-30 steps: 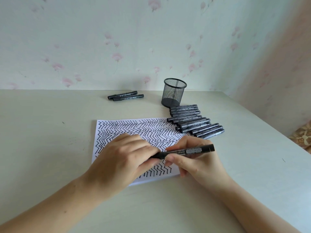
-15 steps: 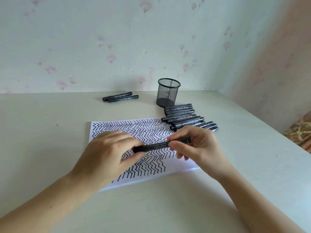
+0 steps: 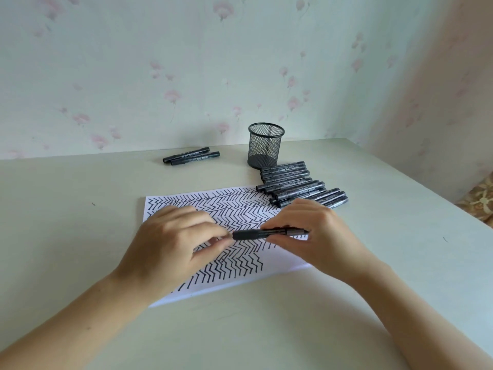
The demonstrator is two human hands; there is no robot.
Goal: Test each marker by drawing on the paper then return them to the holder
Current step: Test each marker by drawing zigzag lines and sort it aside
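Right hand: the right hand (image 3: 314, 233) is hovering over the right part of the sheet, its fingers and thumb curling round the barrel of the marker in hand (image 3: 269, 233) and pinching it.

Left hand: the left hand (image 3: 170, 247) is sitting over the left half of the sheet, fingertips bunching together at the marker's left end; whether they are gripping a cap there or only touching it, I cannot tell.

Marker in hand: it is lying almost level between the two hands, just above the paper, its dark left end sticking out toward the left hand.

Paper: the paper (image 3: 240, 206) is lying flat on the table (image 3: 80, 209), already carrying rows of black zigzag strokes across most of its face; a white strip is showing along its near edge.

Holder: the holder (image 3: 266, 145), a black mesh cup, is standing upright at the far side of the table near the wall, beyond the paper's far right corner. Through the mesh I am seeing no marker standing inside.

Marker pile: the marker pile (image 3: 298, 182) is lying in a loose row just in front of the holder, its near end overlapping the paper's far right corner.

Two separate markers: the two separate markers (image 3: 190, 156) are lying side by side, touching, to the left of the holder and well apart from the pile.
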